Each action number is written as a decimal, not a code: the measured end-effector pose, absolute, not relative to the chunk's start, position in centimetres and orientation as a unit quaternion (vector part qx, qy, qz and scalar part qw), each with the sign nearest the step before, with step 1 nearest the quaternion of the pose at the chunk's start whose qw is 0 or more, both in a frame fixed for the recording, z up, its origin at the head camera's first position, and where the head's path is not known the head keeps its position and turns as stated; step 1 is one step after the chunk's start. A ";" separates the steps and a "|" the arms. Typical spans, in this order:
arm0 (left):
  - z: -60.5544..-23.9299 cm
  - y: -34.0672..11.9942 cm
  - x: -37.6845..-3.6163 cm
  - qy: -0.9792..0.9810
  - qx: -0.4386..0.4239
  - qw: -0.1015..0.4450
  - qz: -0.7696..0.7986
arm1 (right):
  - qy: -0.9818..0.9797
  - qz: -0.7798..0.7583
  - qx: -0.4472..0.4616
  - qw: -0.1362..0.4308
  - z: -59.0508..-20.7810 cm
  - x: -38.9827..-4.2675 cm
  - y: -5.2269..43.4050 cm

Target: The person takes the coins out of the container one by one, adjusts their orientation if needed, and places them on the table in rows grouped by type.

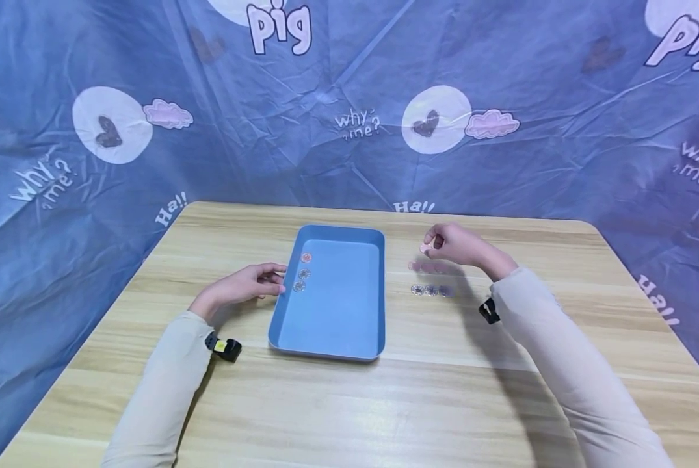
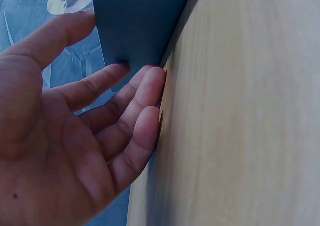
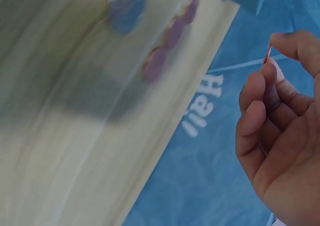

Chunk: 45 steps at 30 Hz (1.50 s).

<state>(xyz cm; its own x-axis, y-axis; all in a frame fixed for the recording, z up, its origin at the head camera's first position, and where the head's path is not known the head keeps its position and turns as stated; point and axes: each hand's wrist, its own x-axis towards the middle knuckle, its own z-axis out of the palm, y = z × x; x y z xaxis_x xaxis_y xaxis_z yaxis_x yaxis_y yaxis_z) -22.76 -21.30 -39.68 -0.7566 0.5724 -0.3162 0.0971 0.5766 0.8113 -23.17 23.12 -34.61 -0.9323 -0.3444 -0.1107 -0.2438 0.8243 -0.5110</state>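
My right hand (image 1: 456, 244) pinches a small thin pink disc (image 1: 424, 248) between thumb and fingertips, raised over the table to the right of the tray. The right wrist view shows this disc edge-on, the other fingers curled below it. My left hand (image 1: 250, 282) rests at the left side of a blue rectangular tray (image 1: 333, 355). In the left wrist view its thumb and loosely bent fingers touch the tray's outer wall (image 2: 140, 20). Inside the tray, along its left side, lie one orange-pink disc (image 1: 306, 258) and two silvery patterned discs, the nearer one (image 1: 299, 286) closest to my thumb.
Right of the tray, a row of pink discs (image 1: 428, 267) lies on the wooden table (image 1: 337, 416). Nearer to me is a row of silvery-blue discs (image 1: 431, 290). A blue printed cloth (image 1: 326, 149) hangs behind the table's far edge.
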 end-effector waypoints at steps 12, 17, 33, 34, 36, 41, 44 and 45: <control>-39.7 -21.5 -22.7 0.840 0.198 0.289 0.414 | 0.955 -0.251 -0.122 0.101 -35.9 -22.1 27.2; -39.6 -21.6 -22.6 0.837 0.197 0.290 0.419 | 0.958 -0.238 -0.124 0.098 -36.5 -21.9 28.2; -39.7 -21.6 -22.6 0.841 0.207 0.281 0.413 | 0.953 -0.235 -0.118 0.149 -37.8 -21.7 28.4; -39.7 -21.5 -22.6 0.841 0.208 0.281 0.414 | 0.953 -0.231 -0.119 0.153 -37.8 -21.8 28.4; -39.6 -21.5 -22.6 0.841 0.207 0.281 0.414 | 0.954 -0.223 -0.121 0.158 -38.0 -21.9 28.3; -39.6 -21.4 -22.6 0.842 0.207 0.281 0.412 | 0.956 -0.208 -0.121 0.169 -38.0 -22.1 28.0; -39.6 -21.4 -22.6 0.841 0.207 0.281 0.414 | 0.958 -0.200 -0.122 0.168 -38.1 -22.1 27.8; -39.6 -21.4 -22.6 0.840 0.206 0.282 0.416 | 0.958 -0.198 -0.122 0.167 -38.1 -22.2 27.8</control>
